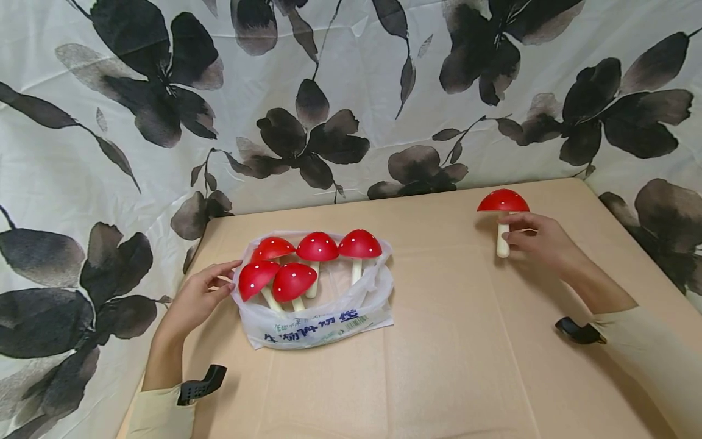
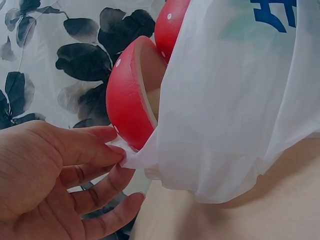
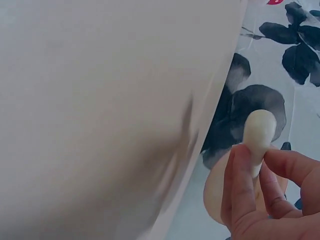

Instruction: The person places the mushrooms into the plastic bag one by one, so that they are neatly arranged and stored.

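A white plastic bag [image 1: 323, 332] with printed lettering stands open-topped on the left of the table, holding several red toy mushrooms [image 1: 317, 246] with white dots and pale stems. My left hand [image 1: 205, 296] pinches the bag's left rim between thumb and fingertips. Close beside those fingers, in the left wrist view, is a mushroom's red cap [image 2: 131, 95]. Away at the right, my right hand [image 1: 540, 241] grips another toy mushroom [image 1: 503, 201] by its stem, cap upward. In the right wrist view the rounded stem end [image 3: 260, 127] sticks out between thumb and fingers.
The table [image 1: 439, 341] has a plain tan cover with faint creases. Behind it and along both sides hangs a white cloth [image 1: 351, 79] with dark flower prints. A black strap device [image 1: 202, 385] sits on the left wrist, another [image 1: 580, 331] on the right.
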`<control>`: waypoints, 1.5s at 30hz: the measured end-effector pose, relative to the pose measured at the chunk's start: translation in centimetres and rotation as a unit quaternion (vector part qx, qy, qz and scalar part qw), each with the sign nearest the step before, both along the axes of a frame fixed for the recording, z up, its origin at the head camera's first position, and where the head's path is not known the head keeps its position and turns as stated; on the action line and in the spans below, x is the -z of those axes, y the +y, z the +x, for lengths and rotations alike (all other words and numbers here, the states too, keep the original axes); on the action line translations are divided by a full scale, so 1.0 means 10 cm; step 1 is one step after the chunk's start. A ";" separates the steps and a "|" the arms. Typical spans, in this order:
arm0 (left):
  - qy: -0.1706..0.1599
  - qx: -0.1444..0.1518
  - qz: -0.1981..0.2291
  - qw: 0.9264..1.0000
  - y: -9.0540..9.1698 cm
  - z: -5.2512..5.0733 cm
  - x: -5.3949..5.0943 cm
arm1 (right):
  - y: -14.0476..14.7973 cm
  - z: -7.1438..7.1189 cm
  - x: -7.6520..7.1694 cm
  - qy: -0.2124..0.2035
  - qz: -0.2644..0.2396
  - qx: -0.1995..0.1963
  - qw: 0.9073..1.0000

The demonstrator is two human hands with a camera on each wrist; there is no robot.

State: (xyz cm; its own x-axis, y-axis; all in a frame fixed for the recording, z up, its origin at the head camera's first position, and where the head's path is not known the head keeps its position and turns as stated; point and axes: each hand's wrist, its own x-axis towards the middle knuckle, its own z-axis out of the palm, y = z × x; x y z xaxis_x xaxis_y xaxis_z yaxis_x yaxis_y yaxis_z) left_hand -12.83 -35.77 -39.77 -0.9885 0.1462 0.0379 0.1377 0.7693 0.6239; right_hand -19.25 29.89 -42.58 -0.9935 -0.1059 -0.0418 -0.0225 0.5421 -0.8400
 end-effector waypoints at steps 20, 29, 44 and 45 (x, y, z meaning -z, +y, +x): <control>-0.006 -0.002 0.005 1.000 -0.01 0.00 0.00 | -0.64 -0.07 -0.23 0.017 -0.071 -0.099 0.992; -0.007 -0.002 0.003 1.000 0.00 0.00 -0.01 | -0.92 -0.13 -0.31 0.040 -0.067 -0.124 0.989; 0.003 0.003 0.000 1.000 -0.01 0.00 0.01 | -1.35 -0.23 -0.46 0.036 -0.086 -0.179 0.979; 0.004 0.004 0.001 1.000 -0.01 0.00 0.01 | -1.38 -0.23 -0.46 0.035 -0.088 -0.181 0.979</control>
